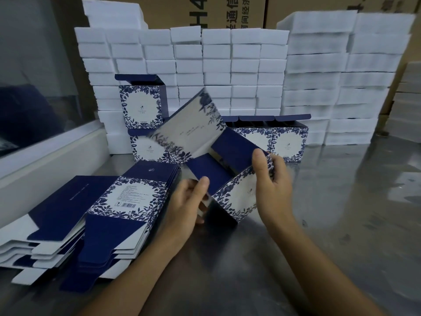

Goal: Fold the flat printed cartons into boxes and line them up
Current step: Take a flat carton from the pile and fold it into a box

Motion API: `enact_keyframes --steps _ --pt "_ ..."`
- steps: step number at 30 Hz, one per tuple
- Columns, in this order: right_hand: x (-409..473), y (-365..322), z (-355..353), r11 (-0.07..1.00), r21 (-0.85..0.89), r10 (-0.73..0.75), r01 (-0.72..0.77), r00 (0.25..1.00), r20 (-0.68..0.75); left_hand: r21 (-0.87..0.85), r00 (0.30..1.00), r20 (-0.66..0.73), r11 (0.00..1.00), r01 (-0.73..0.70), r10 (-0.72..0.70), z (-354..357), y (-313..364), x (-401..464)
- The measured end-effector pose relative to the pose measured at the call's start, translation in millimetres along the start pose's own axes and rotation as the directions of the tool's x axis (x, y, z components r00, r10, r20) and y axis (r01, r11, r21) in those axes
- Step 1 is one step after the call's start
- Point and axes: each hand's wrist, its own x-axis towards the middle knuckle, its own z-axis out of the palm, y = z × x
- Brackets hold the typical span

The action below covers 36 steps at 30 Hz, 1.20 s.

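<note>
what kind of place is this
Likely a packing workshop or small factory: a steel table, a pile of flat cartons, stacked white foam blocks, and big shipping boxes behind.

One view only, from the head, looking forward and down over a steel table [341, 201]. It sits close: both forearms rise from the bottom edge, and the left hand [189, 201] and right hand [271, 185] land near the centre. The wide lens bends the edges. Straight ahead, stacked white foam blocks [227, 65] close off the far side, with brown shipping cartons [182, 10] above.
</note>
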Motion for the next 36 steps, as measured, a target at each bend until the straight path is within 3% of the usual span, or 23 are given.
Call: enact_keyframes --steps 3,6,9,13,16,21,24,29,32,36 --pt "5.1 8.6 -2.0 0.982 0.079 0.170 -0.172 0.985 0.034 -0.036 0.996 -0.087 0.999 0.014 -0.017 -5.9 -4.7 6.4" --pt "9.1 18.1 -2.3 0.937 0.112 0.321 -0.330 0.943 0.092 -0.059 0.998 -0.057 0.998 -0.024 0.020 -6.2 -5.8 7.8" --pt "8.2 30.7 1.7 0.952 0.008 0.304 -0.305 0.952 0.023 -0.066 0.997 -0.074 0.997 -0.037 0.032 -6.0 -7.1 9.0" --pt "10.1 34.7 2.0 0.976 -0.008 0.215 -0.215 0.976 -0.023 -0.140 0.978 -0.204 0.990 0.014 -0.042 -10.1 -5.0 14.1" --pt "6.4 29.2 1.7 0.970 -0.036 0.245 -0.242 0.964 0.103 -0.121 0.973 -0.209 0.990 0.071 -0.095 -10.9 -4.7 14.2" --pt "-3.4 18.2 8.7 0.839 0.252 0.406 -0.482 0.864 0.297 -0.144 0.980 -0.183 0.988 0.048 -0.074 -11.9 0.3 13.4" --pt "-4.1 14.6 7.8 0.909 0.173 0.299 -0.379 0.884 0.360 -0.174 0.990 -0.140 0.985 0.007 -0.032 -12.7 3.2 11.8" --pt "1.2 19.8 4.7 0.978 0.092 0.170 -0.190 0.967 0.188 -0.057 0.988 -0.149 0.998 -0.042 0.033 -14.1 1.6 8.8" --pt "5.8 21.3 1.9 0.990 0.065 0.122 -0.126 0.991 0.056 0.019 0.987 -0.080 0.990 -0.140 0.142 -12.8 -0.9 7.0" --pt "7.0 18.3 1.6 0.993 -0.025 0.114 -0.113 0.992 0.051 0.054 0.969 -0.062 0.970 -0.237 0.241 -5.8 1.6 6.3"
